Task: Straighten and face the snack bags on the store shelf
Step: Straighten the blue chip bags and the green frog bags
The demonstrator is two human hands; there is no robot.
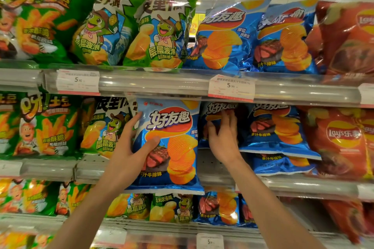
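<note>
My left hand (129, 147) grips a blue bag of ridged potato chips (174, 147) by its left edge, thumb on the front, holding it upright in front of the middle shelf (303, 186). My right hand (222, 137) reaches into the shelf gap just right of that bag, fingers spread against a blue chip bag (218, 110) standing further back. More blue bags (273, 127) stand and lie to the right of that hand.
Green snack bags (46, 125) fill the left of the middle shelf, red bags (344, 137) the right. The top shelf (162, 81) carries green, blue and red bags with price tags (230, 88) on its rail. A lower shelf holds more bags.
</note>
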